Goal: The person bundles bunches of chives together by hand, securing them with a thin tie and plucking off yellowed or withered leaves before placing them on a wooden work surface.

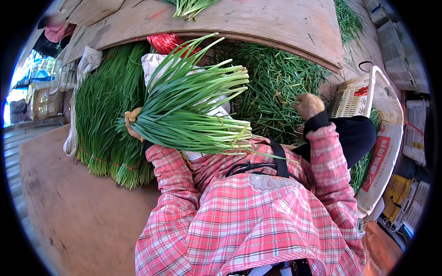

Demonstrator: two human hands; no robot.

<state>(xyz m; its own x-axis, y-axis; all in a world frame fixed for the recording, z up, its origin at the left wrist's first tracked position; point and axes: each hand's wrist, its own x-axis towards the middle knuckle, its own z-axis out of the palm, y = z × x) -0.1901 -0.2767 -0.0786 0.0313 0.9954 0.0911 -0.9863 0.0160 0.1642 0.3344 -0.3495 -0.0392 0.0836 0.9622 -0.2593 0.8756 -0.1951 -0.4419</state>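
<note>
My left hand [133,120] is closed around the leafy end of a large bunch of garlic chives [189,120]. The bunch fans out to the right across my lap, its pale cut stems pointing right. My right hand [309,106] is raised apart from the bunch, over a heap of loose green leaves [276,76]. Its fingers are curled in, and whatever they may hold is hidden. Tied bundles of garlic chives [113,110] lie close to my left hand, some with red ties near their stem ends.
A wooden board [258,20] spans the far side, with a small bunch of chives [191,8] on it. Red plastic strands [165,43] hang below its edge. At the right stands a white basket [350,99] beside a pale sack [380,152]. Crates [416,124] line the far right; a person [60,31] is far left.
</note>
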